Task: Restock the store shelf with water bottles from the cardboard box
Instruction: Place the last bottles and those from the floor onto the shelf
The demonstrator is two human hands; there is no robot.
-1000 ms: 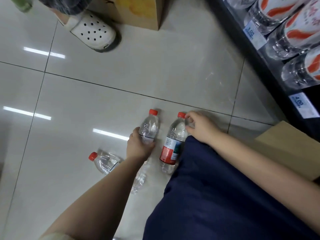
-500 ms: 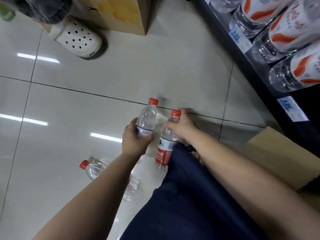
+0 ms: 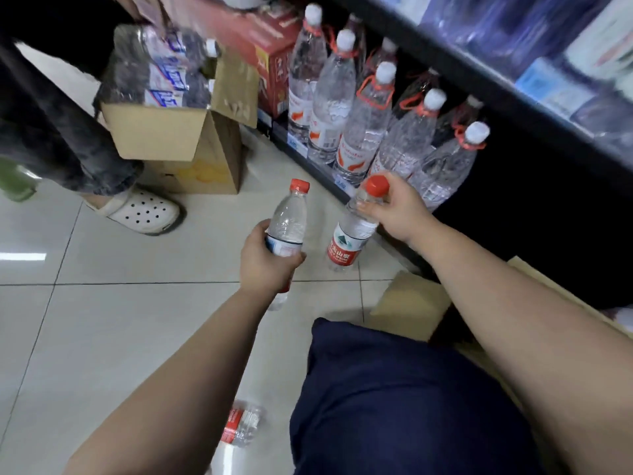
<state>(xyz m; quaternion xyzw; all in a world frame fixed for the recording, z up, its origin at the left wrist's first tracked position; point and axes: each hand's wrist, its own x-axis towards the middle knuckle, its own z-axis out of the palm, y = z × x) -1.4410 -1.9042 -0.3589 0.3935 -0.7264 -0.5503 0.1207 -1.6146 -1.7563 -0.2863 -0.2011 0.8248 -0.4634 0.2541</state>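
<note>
While each hand holds one bottle, the step in hand is, I judge, getting both up onto the shelf (image 3: pixel 301 156). The left hand (image 3: pixel 270 265) wraps the middle of the left bottle (image 3: pixel 289 217), fingers curled over its label, cap pointing up and away. The right hand (image 3: pixel 394 209) pinches the right bottle (image 3: pixel 349 240) high, at the neck just under the red cap, so its body hangs down and tilts toward the floor (image 3: pixel 120 337). Both bottles are in the air, just in front of the shelf's bottom rail.

The neck hold is the weaker one: the bottle can swing, so it should go in first, base leading, and be set down upright before the fingers let go. The left grip is firm enough to place directly. The bottom row is packed with big bottles (image 3: pixel 363 132), touching one another, so a free slot must be found elsewhere; the upper shelves are too blurred to say where.

A third bottle (image 3: pixel 241 425) lies on the floor by the knee and needs collecting afterwards. The flap at the right is probably the box (image 3: pixel 407 303), though most of it is hidden.
</note>
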